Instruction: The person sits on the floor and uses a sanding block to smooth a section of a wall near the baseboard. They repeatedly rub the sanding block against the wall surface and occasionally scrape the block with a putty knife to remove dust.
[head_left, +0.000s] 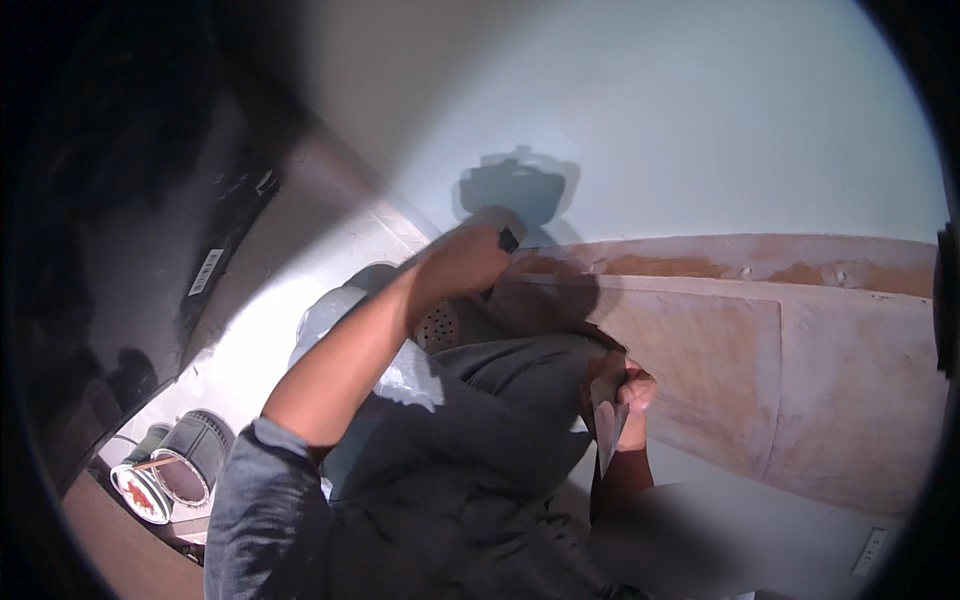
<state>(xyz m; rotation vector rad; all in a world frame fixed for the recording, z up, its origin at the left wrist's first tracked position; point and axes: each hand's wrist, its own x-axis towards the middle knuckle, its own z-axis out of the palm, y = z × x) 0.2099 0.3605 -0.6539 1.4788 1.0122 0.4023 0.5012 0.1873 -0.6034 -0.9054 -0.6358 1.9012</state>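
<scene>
My left hand (480, 255) is closed around a small tool with a black handle (508, 239). It is held at the patchy brown, filler-smeared strip (667, 264) along the foot of a pale blue wall (675, 135). The working end of that tool is hidden by my fingers and shadow. Lower and to the right, beside my bent knee, my right hand (636, 386) grips a thin flat plate (609, 427). Its face carries a pinkish smear, which looks like filler. I cannot tell exactly what kind of plate it is.
Smeared pinkish-brown panels (705, 367) border the strip. At the left stand an open grey tub (191, 457) and a round container with a red-marked face (142, 495); a thin stick lies across them. A large black panel (142, 285) bears a barcode label. A perforated shoe (437, 328) shows below my left arm.
</scene>
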